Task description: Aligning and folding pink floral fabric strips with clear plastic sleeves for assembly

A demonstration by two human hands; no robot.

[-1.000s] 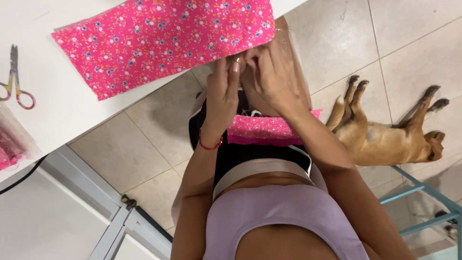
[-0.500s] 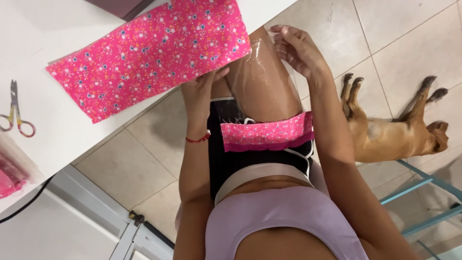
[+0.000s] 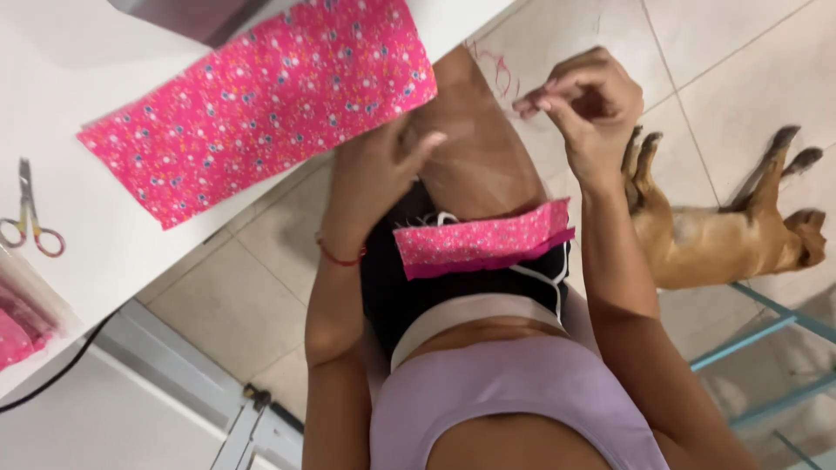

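A long piece of pink flowered fabric (image 3: 261,100) lies on the white table (image 3: 113,235), one end hanging past the edge. My left hand (image 3: 379,170) is just below that end, over my thigh, fingers spread and holding nothing. Off to the right my right hand (image 3: 583,104) is raised with thumb and fingertips pinched on a thin red thread (image 3: 501,74). A smaller folded strip of the same pink fabric (image 3: 483,239) rests across my lap on the black shorts.
Small scissors with red and yellow handles (image 3: 30,222) lie at the table's left edge. A brown dog (image 3: 723,239) lies on the tiled floor to the right. A teal metal frame (image 3: 766,335) stands at the lower right.
My two hands, together at the fabric's edge a second ago, have parted. The right hand moved up and right, drawing out a thread. The left hand dropped toward my thigh.
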